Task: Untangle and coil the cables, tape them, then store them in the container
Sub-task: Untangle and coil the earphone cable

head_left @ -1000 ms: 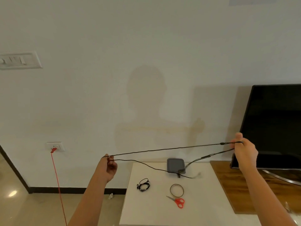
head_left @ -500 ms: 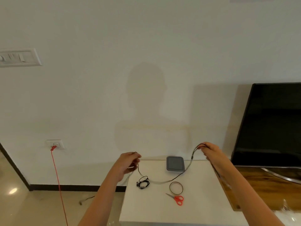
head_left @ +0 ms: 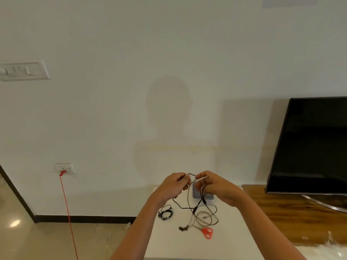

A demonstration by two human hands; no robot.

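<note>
L hand point(head_left: 173, 186), R hand point(head_left: 218, 186) converged; cable point(head_left: 194, 210) above table point(head_left: 187, 246) (TV point(head_left: 309, 147) right).

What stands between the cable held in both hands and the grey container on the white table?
Nothing visible. The cable hangs from the left hand and right hand just in front of the container. Its flat grey top may be a shut lid, though that is unclear.
</note>
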